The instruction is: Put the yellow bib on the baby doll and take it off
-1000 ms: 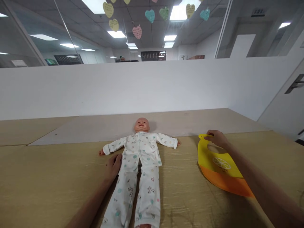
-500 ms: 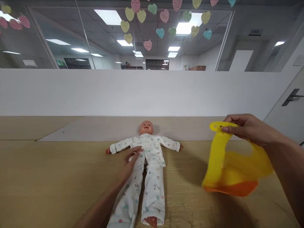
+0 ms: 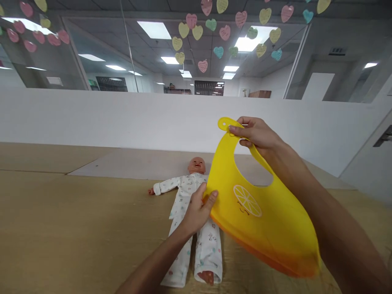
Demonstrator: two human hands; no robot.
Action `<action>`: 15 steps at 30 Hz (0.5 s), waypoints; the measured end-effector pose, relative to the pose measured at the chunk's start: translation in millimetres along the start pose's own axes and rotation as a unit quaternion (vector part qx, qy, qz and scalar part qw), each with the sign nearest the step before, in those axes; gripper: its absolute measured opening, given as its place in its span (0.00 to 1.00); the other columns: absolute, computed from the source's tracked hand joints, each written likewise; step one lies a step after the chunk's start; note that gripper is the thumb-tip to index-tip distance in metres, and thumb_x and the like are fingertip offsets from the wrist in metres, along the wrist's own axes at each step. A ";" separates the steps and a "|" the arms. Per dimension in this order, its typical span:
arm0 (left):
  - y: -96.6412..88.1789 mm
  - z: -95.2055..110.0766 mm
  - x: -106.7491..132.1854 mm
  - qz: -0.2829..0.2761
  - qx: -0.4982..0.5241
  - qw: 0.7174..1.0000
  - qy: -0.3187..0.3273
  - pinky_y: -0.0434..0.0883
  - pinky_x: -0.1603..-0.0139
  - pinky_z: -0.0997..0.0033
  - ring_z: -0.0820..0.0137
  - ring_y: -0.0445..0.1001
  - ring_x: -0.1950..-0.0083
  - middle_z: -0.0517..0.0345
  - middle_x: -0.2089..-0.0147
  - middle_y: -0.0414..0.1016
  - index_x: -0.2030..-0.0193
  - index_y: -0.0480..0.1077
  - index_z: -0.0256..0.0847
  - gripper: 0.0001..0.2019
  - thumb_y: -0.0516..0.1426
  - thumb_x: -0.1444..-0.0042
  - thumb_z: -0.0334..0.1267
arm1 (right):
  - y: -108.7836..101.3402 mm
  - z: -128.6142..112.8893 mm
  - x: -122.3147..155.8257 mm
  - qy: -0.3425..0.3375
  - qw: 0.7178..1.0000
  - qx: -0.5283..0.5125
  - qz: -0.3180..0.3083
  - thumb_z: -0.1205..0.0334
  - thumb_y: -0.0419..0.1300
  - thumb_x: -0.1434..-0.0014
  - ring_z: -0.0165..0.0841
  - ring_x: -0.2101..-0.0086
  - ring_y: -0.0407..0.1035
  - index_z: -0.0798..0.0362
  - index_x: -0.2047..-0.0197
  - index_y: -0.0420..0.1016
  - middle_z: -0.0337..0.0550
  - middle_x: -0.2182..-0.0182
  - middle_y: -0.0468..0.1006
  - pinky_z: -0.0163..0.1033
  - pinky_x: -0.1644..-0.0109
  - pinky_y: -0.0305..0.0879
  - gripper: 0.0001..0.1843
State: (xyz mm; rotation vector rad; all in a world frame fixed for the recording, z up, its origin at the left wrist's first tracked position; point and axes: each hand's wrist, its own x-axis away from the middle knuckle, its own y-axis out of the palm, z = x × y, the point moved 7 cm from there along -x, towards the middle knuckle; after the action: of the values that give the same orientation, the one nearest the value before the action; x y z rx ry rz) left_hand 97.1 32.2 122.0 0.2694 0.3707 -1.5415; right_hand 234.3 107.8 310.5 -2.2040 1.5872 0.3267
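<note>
A yellow baby bib (image 3: pixel 226 179) with an orange lower edge and a printed lemon slice hangs tilted between my hands. My right hand (image 3: pixel 255 132) pinches it at the neck strap, near the tab with holes. Along its left edge, my left hand (image 3: pixel 200 208) grips it between thumb and fingers. Behind the bib lies a baby doll (image 3: pixel 186 196) on its back, in white patterned clothes, head toward the wall. The bib hides the doll's arm on the right and part of its torso.
The doll rests on a wooden-toned table (image 3: pixel 76 228) with a grey strip along its back. Beyond it stands a white low wall (image 3: pixel 107 118) with glass above, dotted with heart-shaped notes. A door handle (image 3: pixel 382 136) shows at the far right.
My right hand has brought the bib left and up, so its printed front now shows. My left hand has left the doll's clothing and taken hold of the bib's edge. The view has shifted slightly.
</note>
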 end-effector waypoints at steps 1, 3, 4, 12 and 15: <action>-9.2 0.8 0.3 0.012 0.007 1.000 -0.001 0.69 0.61 0.71 0.66 0.72 0.61 0.56 0.62 0.74 0.60 0.68 0.42 0.12 0.55 0.42 0.49 | 6.6 3.2 -10.5 0.003 1.000 -0.004 0.008 0.53 0.75 0.61 0.21 0.77 0.61 0.55 0.75 0.63 0.39 0.74 0.72 0.27 0.82 0.45 0.25; -29.2 1.5 -0.8 0.052 0.004 0.999 -0.005 0.69 0.60 0.72 0.66 0.72 0.60 0.56 0.61 0.74 0.61 0.68 0.43 0.12 0.55 0.43 0.49 | 20.0 11.0 -30.8 0.014 1.000 -0.005 0.020 0.57 0.74 0.59 0.21 0.77 0.62 0.55 0.75 0.63 0.40 0.74 0.73 0.27 0.81 0.46 0.23; -39.2 0.6 -2.2 0.075 -0.001 0.997 -0.012 0.69 0.60 0.71 0.65 0.72 0.60 0.56 0.61 0.75 0.62 0.69 0.43 0.12 0.56 0.44 0.49 | 26.5 15.6 -40.6 0.019 1.000 -0.001 0.024 0.59 0.73 0.57 0.21 0.77 0.62 0.55 0.75 0.63 0.40 0.74 0.73 0.27 0.81 0.46 0.21; -96.6 -30.1 -14.2 0.232 -0.012 0.967 -0.106 0.68 0.55 0.70 0.62 0.73 0.54 0.56 0.57 0.78 0.62 0.73 0.41 0.10 0.58 0.49 0.43 | 69.1 77.5 -106.1 0.051 0.998 0.021 -0.005 0.68 0.69 0.52 0.22 0.79 0.60 0.55 0.75 0.63 0.39 0.75 0.72 0.29 0.80 0.47 0.15; -103.2 -44.8 -21.0 0.253 0.005 0.959 -0.130 0.68 0.55 0.70 0.62 0.74 0.54 0.55 0.58 0.78 0.64 0.73 0.41 0.10 0.59 0.51 0.43 | 78.8 106.5 -123.6 0.085 0.996 0.031 -0.007 0.69 0.68 0.51 0.20 0.82 0.55 0.54 0.76 0.62 0.37 0.78 0.70 0.29 0.80 0.46 0.15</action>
State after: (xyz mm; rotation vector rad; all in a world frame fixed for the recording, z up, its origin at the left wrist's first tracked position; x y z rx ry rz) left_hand -8.5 67.5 95.8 0.1497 0.0739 -1.0546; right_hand 124.3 239.4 252.2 -2.2441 1.6441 0.0859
